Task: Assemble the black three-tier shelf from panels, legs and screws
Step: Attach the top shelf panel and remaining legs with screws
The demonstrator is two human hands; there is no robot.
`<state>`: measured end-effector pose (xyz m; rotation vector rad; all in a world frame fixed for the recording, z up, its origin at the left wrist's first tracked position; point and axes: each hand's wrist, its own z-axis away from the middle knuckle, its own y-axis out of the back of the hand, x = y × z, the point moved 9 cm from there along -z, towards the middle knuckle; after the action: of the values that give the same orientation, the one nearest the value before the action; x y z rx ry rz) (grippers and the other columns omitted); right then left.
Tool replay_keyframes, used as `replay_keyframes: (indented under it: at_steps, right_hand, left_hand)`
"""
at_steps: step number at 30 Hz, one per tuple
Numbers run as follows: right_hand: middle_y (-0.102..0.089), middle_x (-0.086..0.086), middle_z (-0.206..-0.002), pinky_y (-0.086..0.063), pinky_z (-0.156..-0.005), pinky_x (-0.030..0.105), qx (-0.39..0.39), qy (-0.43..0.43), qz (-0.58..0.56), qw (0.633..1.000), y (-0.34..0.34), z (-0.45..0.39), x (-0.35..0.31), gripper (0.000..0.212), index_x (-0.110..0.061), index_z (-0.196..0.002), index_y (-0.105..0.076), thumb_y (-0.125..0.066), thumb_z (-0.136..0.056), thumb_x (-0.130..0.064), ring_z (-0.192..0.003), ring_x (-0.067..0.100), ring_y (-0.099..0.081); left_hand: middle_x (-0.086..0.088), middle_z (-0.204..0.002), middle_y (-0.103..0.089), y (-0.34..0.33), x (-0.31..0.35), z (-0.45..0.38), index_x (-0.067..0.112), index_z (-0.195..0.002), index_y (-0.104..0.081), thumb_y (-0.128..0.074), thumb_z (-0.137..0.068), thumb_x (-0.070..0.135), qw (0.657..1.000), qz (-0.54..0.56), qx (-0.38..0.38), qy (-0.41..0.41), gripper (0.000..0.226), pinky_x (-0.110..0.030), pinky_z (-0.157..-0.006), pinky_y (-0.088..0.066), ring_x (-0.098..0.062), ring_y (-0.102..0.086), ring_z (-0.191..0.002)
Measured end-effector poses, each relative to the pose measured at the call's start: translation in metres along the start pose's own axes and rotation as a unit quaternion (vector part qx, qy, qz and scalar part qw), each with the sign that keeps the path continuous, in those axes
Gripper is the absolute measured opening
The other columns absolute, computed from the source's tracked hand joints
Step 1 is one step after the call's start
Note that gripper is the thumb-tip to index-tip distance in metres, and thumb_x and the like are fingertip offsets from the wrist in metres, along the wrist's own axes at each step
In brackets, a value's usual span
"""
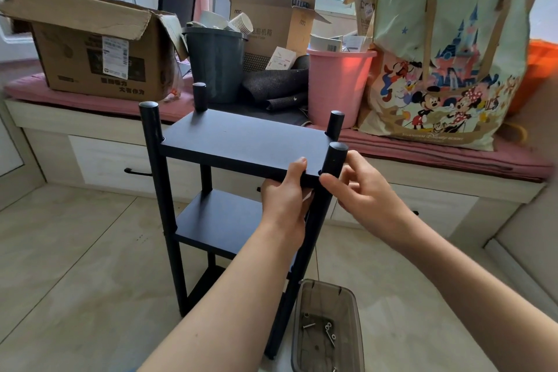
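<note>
**Top tier, near-right corner: fastening step**

Tiled floor (90, 251), window bench behind piled with cardboard boxes (90, 48), a grey bucket (216, 63), a pink bucket (339, 84) and a cartoon-print tote bag (447, 69). The shelf (241, 190) stands upright on the floor in front of us, all three panels seated between four legs.

Where we are:
- Left hand (283, 199) grips the front edge of the top panel (241, 142), thumb on top, fingers curled under.
- Right hand (359, 187) is at the near-right leg (333, 160), fingertips (327, 181) pinching at the joint where leg meets panel. We cannot tell whether a screw or tool sits between them; the spot is hidden by the fingers.
- Clear plastic box (327, 326) on the floor just beside the shelf's near-right foot, loose screws (327, 329) inside.

Our read: structure is nearly done, and this looks like seating or checking the fastener at that last top corner. Far along, likely final tightening.

Next move calls for:
- Left hand holding the panel level so the hole lines up with the leg.
- If the right hand is empty, reach down to the box for a screw.
- Start the thread straight by hand before any torque; cross-threading is the risk.
- Then check the other three top corners for wobble.
</note>
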<state>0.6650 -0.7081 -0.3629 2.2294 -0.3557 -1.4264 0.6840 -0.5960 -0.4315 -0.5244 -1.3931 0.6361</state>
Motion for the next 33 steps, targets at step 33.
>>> replay_keyframes:
  at_steps: [33]
  right_hand:
    - [-0.058, -0.001, -0.069, -0.046, -0.06, 0.031, 0.049, 0.059, 0.148, 0.986, 0.006, 0.006, -0.005, 0.015, -0.018, -0.108, -0.049, -0.05, -0.098, -0.029, -0.061, 0.013, -0.053]
  left_hand:
    - [-0.013, -0.122, -0.069, 0.09, 0.096, -0.031, 0.005, -0.118, -0.063, -0.062, -0.094, 0.009, 0.971, 0.141, 0.187, -0.056, 0.025, -0.035, -0.069, -0.062, -0.028, -0.071, -0.101]
